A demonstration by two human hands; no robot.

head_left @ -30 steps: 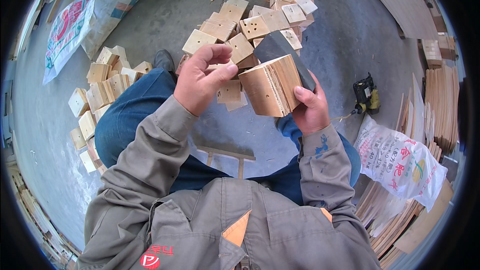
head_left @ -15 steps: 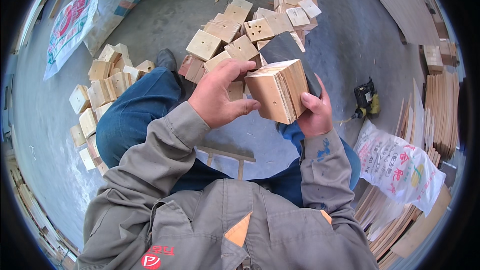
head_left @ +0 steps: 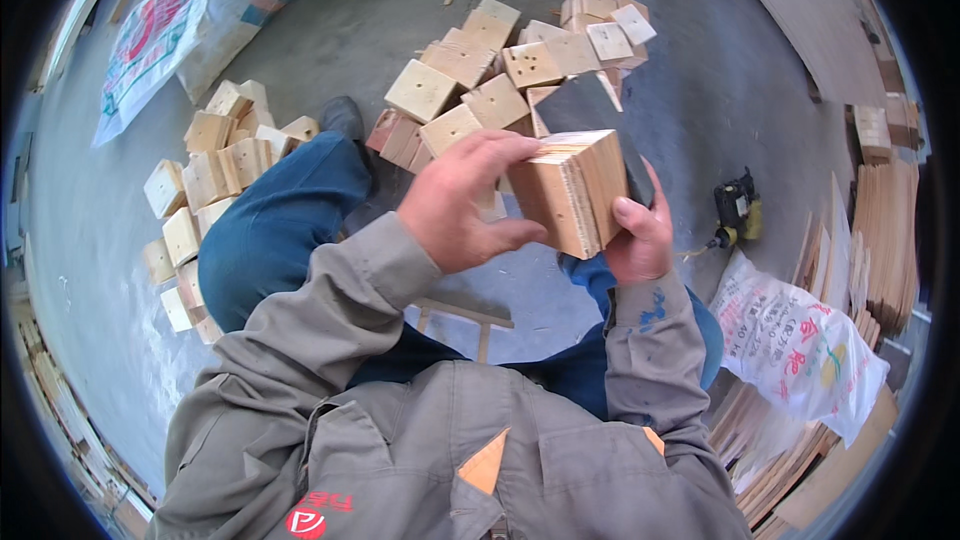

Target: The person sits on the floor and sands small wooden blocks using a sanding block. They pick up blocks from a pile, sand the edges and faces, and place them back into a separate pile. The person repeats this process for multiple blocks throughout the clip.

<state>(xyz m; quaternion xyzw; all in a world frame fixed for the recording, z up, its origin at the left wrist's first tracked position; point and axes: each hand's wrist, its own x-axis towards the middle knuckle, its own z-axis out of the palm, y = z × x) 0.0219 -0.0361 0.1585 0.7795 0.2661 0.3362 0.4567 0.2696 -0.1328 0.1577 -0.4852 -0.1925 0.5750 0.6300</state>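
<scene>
Grasping a layered wood block (head_left: 565, 200), the right hand (head_left: 640, 240) has its thumb on the near right edge. A dark flat sheet (head_left: 580, 105) stands against the block's right side, between it and the right fingers. The block is raised above the floor, between both hands. The left hand (head_left: 465, 200) is curved at the block's left side, thumb and fingers parted; whether it bears on the wood cannot be told.

Markings noted: a white sack (head_left: 800, 340) at right carries red and dark characters with a yellow-green emblem. A printed sack (head_left: 155, 35), far left, shows red and teal print. The grey jacket (head_left: 400, 460) bears a round red emblem and red lettering, near left.

Further blocks lie in a far pile (head_left: 420, 90) and a left pile (head_left: 210, 170), several with small holes. A black and yellow tool (head_left: 735, 205) rests on the floor at right, just beyond the white sack.
</scene>
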